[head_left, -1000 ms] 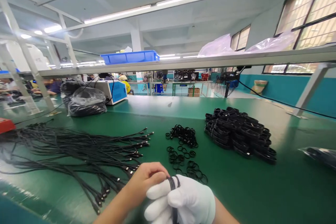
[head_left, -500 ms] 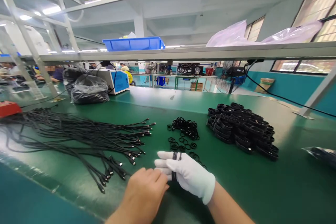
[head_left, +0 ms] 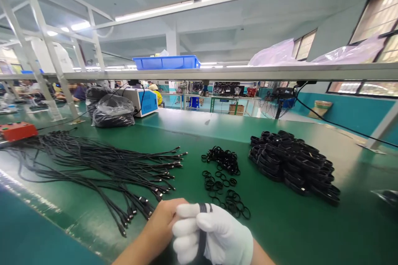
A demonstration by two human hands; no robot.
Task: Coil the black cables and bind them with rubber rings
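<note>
- The gloved right hand point(head_left: 217, 230) is curled around a black bundle point(head_left: 202, 243), which runs down inside its bent fingers, below the thumb.
- Black bands point(head_left: 203, 208) circle its index finger, just above the bundle; whether they join it, I cannot tell.
- The bare left hand point(head_left: 161, 223) is just left of the glove, meeting it near the fingertips; its own fingers are largely hidden, so I cannot tell what it grips.
- Left of both hands, loose black cables point(head_left: 102, 165) spread over the green table point(head_left: 286, 227), plug ends toward the right.
- Small black rings point(head_left: 222, 159) lie beyond the glove.
- Farther right sits a heap of coiled black cables point(head_left: 289, 161).
</note>
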